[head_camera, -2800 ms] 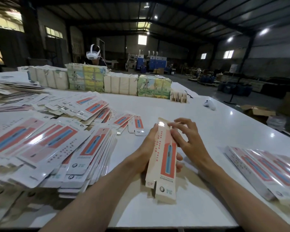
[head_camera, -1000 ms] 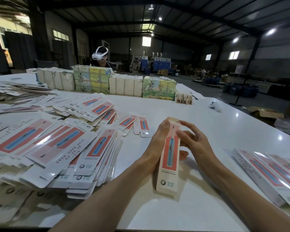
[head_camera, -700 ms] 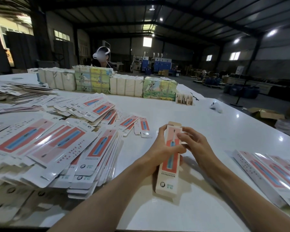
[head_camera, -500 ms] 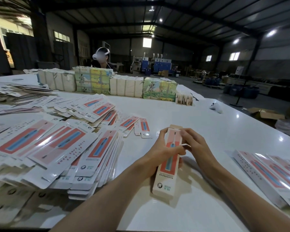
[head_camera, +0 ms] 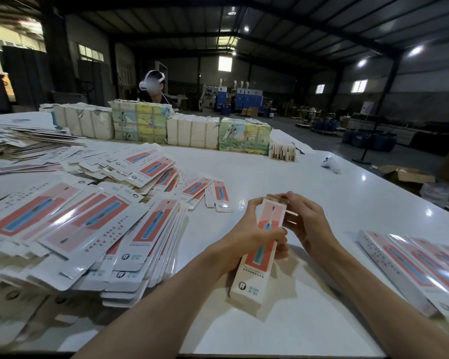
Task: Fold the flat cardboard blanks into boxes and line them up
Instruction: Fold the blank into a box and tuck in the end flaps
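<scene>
Left hand (head_camera: 246, 237) grips the long narrow white-and-coral cardboard box (head_camera: 253, 273) round its middle, thumb across the printed face. Right hand (head_camera: 309, 224) holds the box's far end, fingertips curled onto the brown end flap (head_camera: 276, 197). Box slanted over the glossy white counter (head_camera: 309, 177), towards the near edge; contact of its lower end with the counter not discernible. Heap of flat printed cardboard blanks (head_camera: 88, 229) along the left edge. Row of folded matching boxes (head_camera: 412, 270) lying side by side at the right edge.

Bare glossy white surface (head_camera: 309, 182) ahead, hemmed by sprawling flat printed cardboard blanks (head_camera: 88, 224) left, folded white-and-red boxes (head_camera: 420, 270) right.
</scene>
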The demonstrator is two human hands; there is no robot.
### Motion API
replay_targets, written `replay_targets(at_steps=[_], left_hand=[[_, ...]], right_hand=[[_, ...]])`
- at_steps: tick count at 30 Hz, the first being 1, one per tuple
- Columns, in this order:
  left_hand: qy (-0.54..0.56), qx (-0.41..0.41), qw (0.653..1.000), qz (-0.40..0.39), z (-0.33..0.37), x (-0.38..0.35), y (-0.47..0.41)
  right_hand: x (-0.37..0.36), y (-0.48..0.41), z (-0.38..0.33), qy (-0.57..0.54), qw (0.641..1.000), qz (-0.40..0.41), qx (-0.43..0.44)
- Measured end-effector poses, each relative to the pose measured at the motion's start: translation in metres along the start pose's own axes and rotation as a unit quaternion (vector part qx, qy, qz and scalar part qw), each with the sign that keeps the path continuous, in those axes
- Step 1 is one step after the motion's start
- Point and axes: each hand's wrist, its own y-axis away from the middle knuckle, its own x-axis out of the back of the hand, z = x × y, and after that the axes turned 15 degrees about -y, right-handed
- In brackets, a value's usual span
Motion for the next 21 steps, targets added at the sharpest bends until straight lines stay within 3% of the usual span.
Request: replay_targets(at_steps=[11, 21], left_hand=[[-0.049, -0.009, 0.998, 0.028, 0.0025, -0.0028, 0.0023], [-0.084, -0.017, 0.996, 0.021, 0.0060, -0.0032, 0.0065]], right_hand=[[-0.0022, 0.0023, -0.0048, -0.046, 0.996, 0.047, -0.052], [0.0036, 0.0033, -0.0078, -0.017, 0.997, 0.057, -0.047]])
